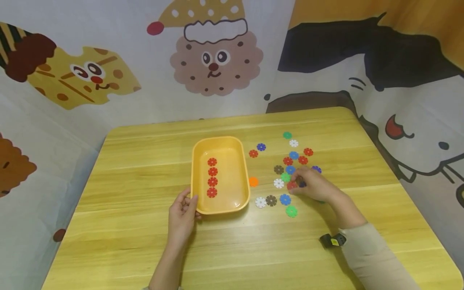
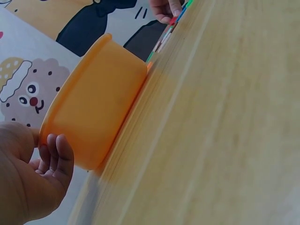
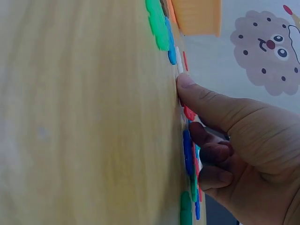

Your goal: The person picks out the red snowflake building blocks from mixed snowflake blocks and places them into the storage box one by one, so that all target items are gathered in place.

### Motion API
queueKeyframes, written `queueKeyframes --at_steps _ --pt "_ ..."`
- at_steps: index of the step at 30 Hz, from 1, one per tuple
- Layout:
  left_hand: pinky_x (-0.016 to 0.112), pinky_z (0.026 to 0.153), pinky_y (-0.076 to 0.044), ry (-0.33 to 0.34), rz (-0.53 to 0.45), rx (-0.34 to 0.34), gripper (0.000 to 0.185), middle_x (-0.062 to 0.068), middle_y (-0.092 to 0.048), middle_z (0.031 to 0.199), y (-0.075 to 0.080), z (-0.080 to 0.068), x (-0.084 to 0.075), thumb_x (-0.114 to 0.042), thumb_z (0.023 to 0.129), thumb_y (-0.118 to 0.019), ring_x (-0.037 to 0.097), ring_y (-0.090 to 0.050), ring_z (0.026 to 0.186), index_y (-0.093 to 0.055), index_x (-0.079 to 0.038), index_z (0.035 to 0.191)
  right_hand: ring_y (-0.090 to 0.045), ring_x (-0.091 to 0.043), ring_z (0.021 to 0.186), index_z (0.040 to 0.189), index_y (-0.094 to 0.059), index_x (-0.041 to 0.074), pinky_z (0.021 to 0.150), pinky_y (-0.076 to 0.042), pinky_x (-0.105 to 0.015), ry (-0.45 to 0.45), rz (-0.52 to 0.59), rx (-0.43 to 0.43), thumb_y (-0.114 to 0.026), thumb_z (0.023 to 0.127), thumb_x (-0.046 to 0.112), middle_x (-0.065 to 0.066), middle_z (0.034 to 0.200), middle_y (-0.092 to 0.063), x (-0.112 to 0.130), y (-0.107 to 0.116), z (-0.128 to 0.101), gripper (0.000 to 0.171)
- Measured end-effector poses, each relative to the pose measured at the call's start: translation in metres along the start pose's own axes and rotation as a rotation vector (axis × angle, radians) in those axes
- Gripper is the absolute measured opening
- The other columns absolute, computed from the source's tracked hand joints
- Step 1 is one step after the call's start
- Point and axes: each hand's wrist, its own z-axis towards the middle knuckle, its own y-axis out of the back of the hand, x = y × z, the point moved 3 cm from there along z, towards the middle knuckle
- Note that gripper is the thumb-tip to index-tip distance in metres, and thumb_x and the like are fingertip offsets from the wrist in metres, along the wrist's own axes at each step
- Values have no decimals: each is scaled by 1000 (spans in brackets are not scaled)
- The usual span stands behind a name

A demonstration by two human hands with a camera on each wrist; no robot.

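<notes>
Left hand (image 1: 183, 217) grips yellow tray (image 1: 197, 153) | right hand (image 1: 313, 186) pinches half-hidden red disc (image 1: 291, 185)

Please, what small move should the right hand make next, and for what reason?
Probably lift the red flower piece and carry it to the yellow tray. The right hand already has its fingertips on that piece, four red pieces lie in a line inside the tray, and the left hand steadies the tray's near corner.

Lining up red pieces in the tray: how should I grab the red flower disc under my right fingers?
Pinch the red disc by opposite rim notches, coming from above with the right hand. It lies flat on the table, crowded by neighbours, so a side approach likely snags.
</notes>
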Motion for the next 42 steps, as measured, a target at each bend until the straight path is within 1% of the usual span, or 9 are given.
queueKeyframes --at_steps 5,9,13,19,24,27,34,39,42 --pt "25 56 -61 -5 4 4 43 21 -59 91 0 0 0 -17 103 -62 11 -60 62 -53 -1 141 -59 -15 78 97 -65 8 69 -55 -27 -8 32 -6 -85 82 13 3 86 -65 -1 -1 -1 26" --pt "26 56 -61 -2 14 12 45 20 -60 93 0 0 0 -19 103 -61 12 -60 62 -51 0 143 -60 -14 80 106 -66 5 70 -56 -28 -4 33 -5 -86 81 15 3 89 -67 -2 0 -2 34" --pt "26 57 -61 3 15 9 45 20 -60 93 0 -1 0 -19 103 -61 12 -60 62 -50 0 143 -57 -14 76 115 -67 3 67 -55 -27 6 34 26 -87 80 16 2 89 -66 -2 2 -4 43" --pt "26 56 -61 -6 9 10 43 21 -60 92 0 -1 0 -18 103 -61 12 -60 62 -52 -1 142 -57 -13 72 114 -70 3 64 -54 -24 19 40 48 -85 82 16 5 84 -64 -3 3 -5 37" --pt "26 56 -61 -5 4 17 44 20 -60 92 0 -1 -1 -17 103 -61 12 -60 63 -51 -1 142 -54 -14 65 103 -71 11 56 -51 -24 19 56 5 -85 83 19 5 75 -61 -2 3 -3 26" --pt "26 57 -61 -2 -2 15 43 21 -59 92 0 -2 -1 -17 103 -61 12 -60 63 -52 -1 142 -54 -15 62 99 -70 13 53 -50 -23 29 75 -40 -85 84 21 5 73 -60 2 3 -1 23" --pt "27 57 -61 -3 3 9 42 21 -59 92 0 -2 0 -17 103 -62 13 -61 64 -53 -1 141 -56 -17 68 110 -70 8 57 -53 -24 42 96 -134 -85 84 23 3 80 -63 20 2 6 34" --pt "27 57 -61 -4 -7 14 43 21 -59 92 0 -2 -1 -18 103 -62 13 -61 63 -53 -1 142 -53 -18 68 114 -70 7 56 -50 -24 48 111 -149 -85 84 26 2 82 -63 30 -3 13 39" --pt "27 57 -61 -7 -8 14 42 21 -59 91 0 -2 -2 -18 103 -62 13 -61 63 -53 -2 141 -52 -17 68 114 -70 6 56 -49 -23 66 130 -151 -85 84 25 1 81 -61 37 -7 17 38"
